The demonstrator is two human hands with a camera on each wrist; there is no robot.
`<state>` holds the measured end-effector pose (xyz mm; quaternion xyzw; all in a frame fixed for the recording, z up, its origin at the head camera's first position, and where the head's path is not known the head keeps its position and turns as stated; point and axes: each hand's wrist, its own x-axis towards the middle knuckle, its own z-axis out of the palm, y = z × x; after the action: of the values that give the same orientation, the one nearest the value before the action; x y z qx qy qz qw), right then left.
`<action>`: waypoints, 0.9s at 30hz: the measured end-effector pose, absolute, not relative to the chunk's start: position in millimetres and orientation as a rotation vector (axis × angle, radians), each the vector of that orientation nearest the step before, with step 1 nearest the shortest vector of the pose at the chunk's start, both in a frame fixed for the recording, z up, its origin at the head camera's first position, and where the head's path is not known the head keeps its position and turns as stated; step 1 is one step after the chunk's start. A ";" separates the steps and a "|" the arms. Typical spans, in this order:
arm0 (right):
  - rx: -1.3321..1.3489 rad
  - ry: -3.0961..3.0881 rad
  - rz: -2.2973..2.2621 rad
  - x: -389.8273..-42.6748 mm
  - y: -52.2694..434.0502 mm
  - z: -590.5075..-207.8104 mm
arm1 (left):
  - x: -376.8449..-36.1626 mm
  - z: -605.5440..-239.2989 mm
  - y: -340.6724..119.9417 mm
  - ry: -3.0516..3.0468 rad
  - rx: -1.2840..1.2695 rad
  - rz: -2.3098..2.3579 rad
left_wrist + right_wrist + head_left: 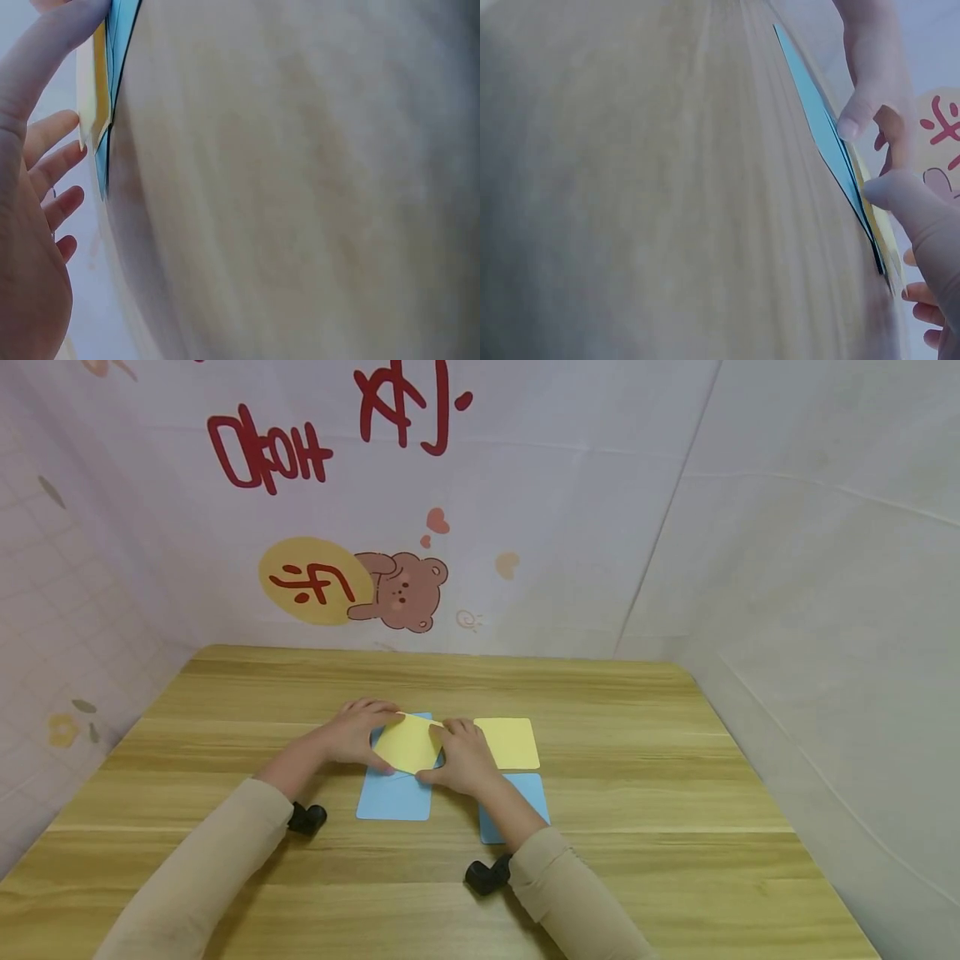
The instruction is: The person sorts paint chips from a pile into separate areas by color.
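A makeshift recording booth is shown rather than a lived-in room. A wooden table is enclosed on three sides by hung sheets: a plain white cloth on the right, and a printed backdrop with a cartoon bear and red lettering behind.

red characters on the backdrop appear mirrored, not legible.
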<state>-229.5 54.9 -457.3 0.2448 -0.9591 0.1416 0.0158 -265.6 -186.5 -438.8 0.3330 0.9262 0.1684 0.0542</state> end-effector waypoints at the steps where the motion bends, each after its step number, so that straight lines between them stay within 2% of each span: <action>1: 0.765 -2.979 0.440 -229.5 55.4 -456.8 | -264.9 -438.5 -186.8 2.817 1.018 0.510; 27: 0.902 -2.889 0.752 -213.8 105.7 -441.2 | -227.8 -436.6 -147.9 2.990 0.932 0.736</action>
<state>-213.8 105.7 -441.2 0.2891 -0.9264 0.2411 0.0114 -227.8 -147.9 -436.6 0.2896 0.9287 0.2286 -0.0379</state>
